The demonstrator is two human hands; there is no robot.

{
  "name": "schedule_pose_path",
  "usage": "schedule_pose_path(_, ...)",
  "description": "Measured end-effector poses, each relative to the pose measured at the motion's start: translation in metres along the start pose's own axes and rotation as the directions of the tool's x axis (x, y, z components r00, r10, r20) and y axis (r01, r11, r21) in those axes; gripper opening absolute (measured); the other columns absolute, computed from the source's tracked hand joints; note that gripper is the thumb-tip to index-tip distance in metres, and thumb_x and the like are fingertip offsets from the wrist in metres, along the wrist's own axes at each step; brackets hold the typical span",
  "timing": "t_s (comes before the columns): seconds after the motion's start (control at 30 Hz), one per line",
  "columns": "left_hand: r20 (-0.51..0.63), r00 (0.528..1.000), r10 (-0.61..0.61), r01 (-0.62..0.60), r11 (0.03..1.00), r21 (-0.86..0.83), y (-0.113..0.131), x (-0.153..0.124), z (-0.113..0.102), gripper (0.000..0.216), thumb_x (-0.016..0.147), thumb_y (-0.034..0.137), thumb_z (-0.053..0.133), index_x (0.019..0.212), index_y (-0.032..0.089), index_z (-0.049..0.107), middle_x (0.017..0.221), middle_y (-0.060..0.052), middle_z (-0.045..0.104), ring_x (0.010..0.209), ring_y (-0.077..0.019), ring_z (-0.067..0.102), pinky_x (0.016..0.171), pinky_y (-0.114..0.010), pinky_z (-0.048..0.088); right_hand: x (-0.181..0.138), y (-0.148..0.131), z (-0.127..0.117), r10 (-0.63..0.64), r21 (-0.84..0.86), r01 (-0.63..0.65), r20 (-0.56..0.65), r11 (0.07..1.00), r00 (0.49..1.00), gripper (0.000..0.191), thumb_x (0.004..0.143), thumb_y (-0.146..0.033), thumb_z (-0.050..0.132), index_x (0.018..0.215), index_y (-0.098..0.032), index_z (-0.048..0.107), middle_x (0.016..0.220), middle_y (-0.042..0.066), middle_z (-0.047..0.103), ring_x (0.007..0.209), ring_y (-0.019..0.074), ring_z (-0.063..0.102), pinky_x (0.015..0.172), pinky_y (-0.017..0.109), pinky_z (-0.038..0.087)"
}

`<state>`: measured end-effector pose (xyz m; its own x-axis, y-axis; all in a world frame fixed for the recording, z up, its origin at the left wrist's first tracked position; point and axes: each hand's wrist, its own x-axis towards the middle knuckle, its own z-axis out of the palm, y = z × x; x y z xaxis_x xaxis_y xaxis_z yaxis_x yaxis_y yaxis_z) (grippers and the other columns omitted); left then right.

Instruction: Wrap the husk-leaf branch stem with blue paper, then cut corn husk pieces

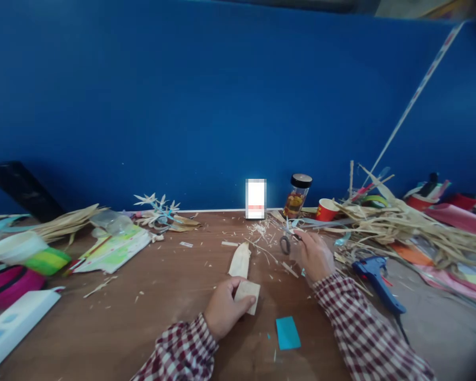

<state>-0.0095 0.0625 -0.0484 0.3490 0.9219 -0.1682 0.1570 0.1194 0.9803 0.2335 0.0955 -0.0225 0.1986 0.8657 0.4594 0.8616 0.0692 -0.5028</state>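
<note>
My left hand pinches a small pale beige rectangular piece between thumb and fingers, low over the table. Just beyond it, a long cream strip that looks like dried husk lies with its pointed end away from me. At the right, my right hand, slightly blurred, has its fingers closed at the dark handle of a pair of scissors. One handle loop shows left of the fingers; the other is partly covered. A blue paper square lies on the table between my forearms.
Thin scraps litter the brown table. A blue glue gun and heaped dry husks lie right. Behind stand a black-lidded jar and red paper cup. Left are a patterned booklet and white box.
</note>
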Motion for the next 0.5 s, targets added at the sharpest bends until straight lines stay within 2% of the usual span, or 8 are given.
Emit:
schedule_pose_path(0.1,0.005,1.0,-0.021,0.021,0.999,-0.027,-0.001,0.0,0.001,0.021,0.061,0.027,0.064,0.078,0.015,0.06,0.063,0.001,0.058,0.058,-0.014,0.053,0.049,-0.022,0.041,-0.001,0.004,0.009,0.106,0.418,-0.114,0.043,0.901,0.993,0.029,0.079,-0.023,0.045,0.104,-0.019,0.059,0.096,0.008,0.06,0.09,0.0238,0.054,0.084,0.039,0.039)
schedule_pose_path(0.2,0.009,1.0,-0.028,0.028,0.999,-0.031,-0.001,0.0,0.001,0.019,0.062,0.026,0.063,0.077,0.015,0.059,0.062,0.001,0.057,0.056,-0.0135,0.052,0.047,-0.022,0.04,-0.003,0.002,0.016,0.145,0.558,-0.198,0.138,0.806,0.98,0.03,0.079,-0.032,0.047,0.103,-0.017,0.057,0.071,0.004,0.061,0.066,0.0198,0.057,0.065,0.035,0.047)
schedule_pose_path(0.27,0.005,1.0,-0.023,0.023,0.999,-0.037,-0.002,0.0,0.002,0.019,0.062,0.026,0.063,0.077,0.015,0.059,0.062,0.002,0.057,0.055,-0.0135,0.052,0.047,-0.022,0.039,-0.005,-0.004,0.017,0.158,0.628,-0.233,0.175,0.743,0.972,0.034,0.08,-0.039,0.046,0.104,-0.016,0.055,0.067,0.002,0.059,0.058,0.0168,0.055,0.056,0.031,0.047)
schedule_pose_path(0.37,0.005,1.0,-0.022,0.023,0.998,-0.059,-0.003,0.0,0.002,0.021,0.061,0.027,0.064,0.078,0.015,0.06,0.062,0.002,0.057,0.055,-0.013,0.052,0.048,-0.022,0.039,-0.007,-0.015,0.015,0.163,0.744,-0.285,0.235,0.604,0.958,0.042,0.076,-0.043,0.055,0.108,-0.016,0.053,0.077,0.003,0.062,0.066,0.0158,0.058,0.06,0.03,0.049)
schedule_pose_path(0.43,0.002,1.0,-0.02,0.02,0.997,-0.073,-0.004,0.0,0.002,0.021,0.06,0.026,0.065,0.077,0.015,0.06,0.062,0.002,0.057,0.055,-0.0124,0.051,0.049,-0.022,0.039,-0.009,-0.022,0.013,0.137,0.797,-0.343,0.319,0.497,0.938,0.046,0.069,-0.039,0.066,0.109,-0.017,0.054,0.085,0.005,0.064,0.075,0.0171,0.059,0.067,0.031,0.05)
schedule_pose_path(0.5,-0.001,1.0,-0.018,0.018,0.996,-0.083,-0.004,0.001,0.002,0.019,0.06,0.026,0.065,0.075,0.015,0.059,0.061,0.003,0.056,0.054,-0.0118,0.05,0.049,-0.022,0.038,-0.012,-0.025,0.013,0.091,0.813,-0.393,0.394,0.43,0.915,0.046,0.063,-0.033,0.073,0.103,-0.018,0.058,0.093,0.007,0.065,0.085,0.0197,0.06,0.072,0.033,0.05)
